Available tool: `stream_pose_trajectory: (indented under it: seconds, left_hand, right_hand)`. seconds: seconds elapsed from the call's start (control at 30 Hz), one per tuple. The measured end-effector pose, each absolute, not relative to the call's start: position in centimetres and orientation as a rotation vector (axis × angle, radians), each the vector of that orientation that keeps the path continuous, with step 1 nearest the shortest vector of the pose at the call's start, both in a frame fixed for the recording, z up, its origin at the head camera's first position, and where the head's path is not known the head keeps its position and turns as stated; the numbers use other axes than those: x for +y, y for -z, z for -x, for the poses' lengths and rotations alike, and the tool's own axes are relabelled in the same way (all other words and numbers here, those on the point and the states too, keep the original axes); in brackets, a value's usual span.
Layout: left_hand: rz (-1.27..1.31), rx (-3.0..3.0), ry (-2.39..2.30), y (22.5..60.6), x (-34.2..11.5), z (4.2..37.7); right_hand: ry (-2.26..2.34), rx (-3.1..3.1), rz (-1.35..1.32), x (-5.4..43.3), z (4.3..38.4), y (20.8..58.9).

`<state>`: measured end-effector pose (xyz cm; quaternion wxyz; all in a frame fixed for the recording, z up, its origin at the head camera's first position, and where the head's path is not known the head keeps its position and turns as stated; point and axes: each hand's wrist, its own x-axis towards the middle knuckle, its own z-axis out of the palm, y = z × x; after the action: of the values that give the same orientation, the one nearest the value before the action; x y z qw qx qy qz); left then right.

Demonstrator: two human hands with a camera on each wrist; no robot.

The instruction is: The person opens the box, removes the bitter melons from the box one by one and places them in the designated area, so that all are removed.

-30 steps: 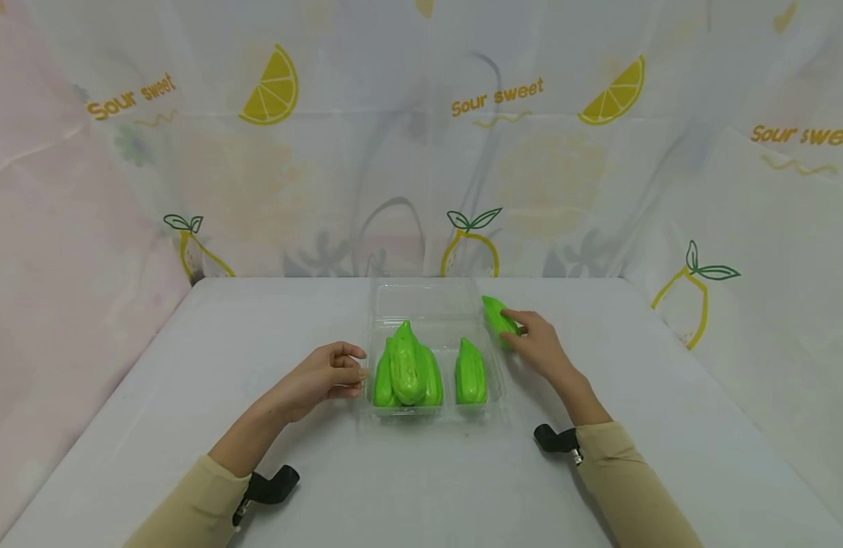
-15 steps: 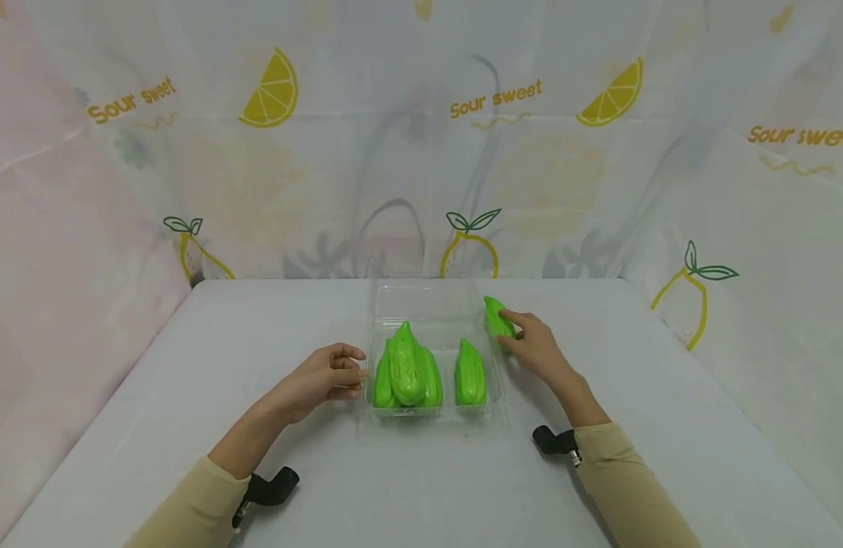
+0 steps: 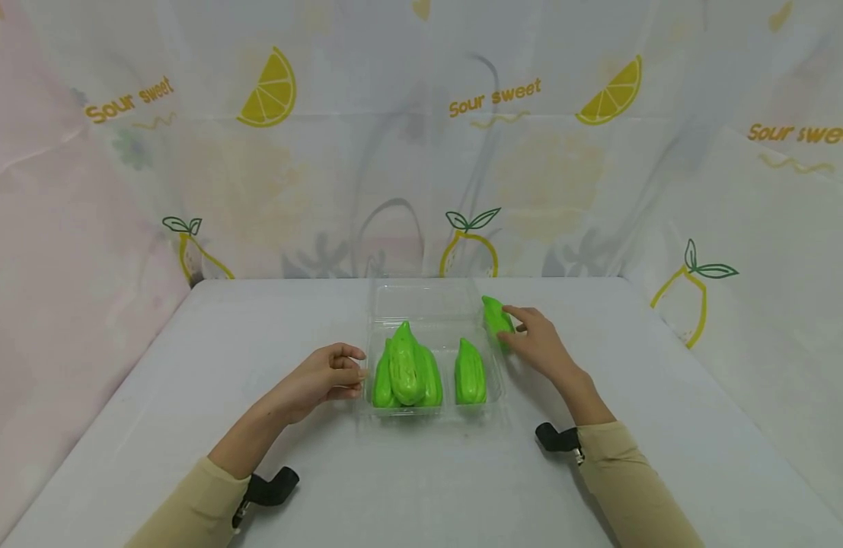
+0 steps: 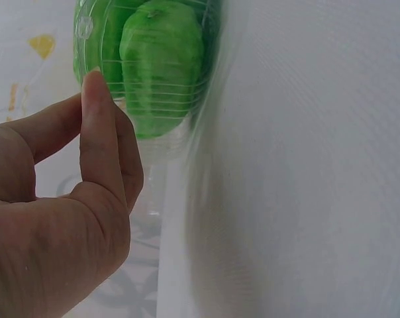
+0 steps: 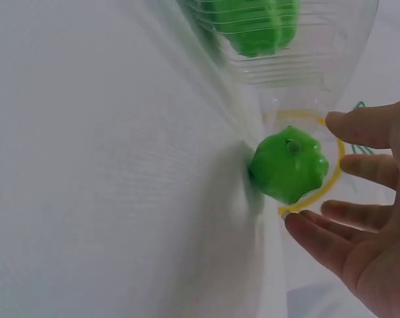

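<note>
In the head view my left hand (image 3: 325, 377) is at the left wall of a clear plastic clamshell box (image 3: 450, 380), and the left wrist view has its thumb and finger pinching the rim. Inside the box's left part lie three ridged green gourds (image 3: 407, 373) with pointed tips, one on top; a single green gourd (image 3: 470, 373) fills the right part. Outside, at the far right corner, another green gourd (image 5: 289, 164) lies on the table. My right hand (image 3: 538, 342) is beside it, fingers (image 5: 369, 169) spread around its near end with a gap showing.
The box's transparent lid (image 3: 424, 299) lies folded back behind it. A white table (image 3: 421, 487) carries everything. Cloth printed with lemons (image 3: 469, 251) hangs at the back and sides. A black wrist mount (image 3: 273, 485) juts from each sleeve.
My right hand and the loose gourd shift very slightly, first right, then back left, with the fingertips now a little farther up. The left hand and the box stay in place.
</note>
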<state>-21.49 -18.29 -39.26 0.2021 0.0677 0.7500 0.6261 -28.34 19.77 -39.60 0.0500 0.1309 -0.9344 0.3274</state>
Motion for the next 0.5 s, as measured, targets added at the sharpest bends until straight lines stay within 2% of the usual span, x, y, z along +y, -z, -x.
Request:
stream_pose_trajectory:
  seconds: [0.5]
  left_hand:
    - [-0.192, 2.100, -1.741, 39.2, -18.3, 21.5]
  right_hand:
    - [-0.952, -2.816, -0.443, 19.3, 27.3, 36.9]
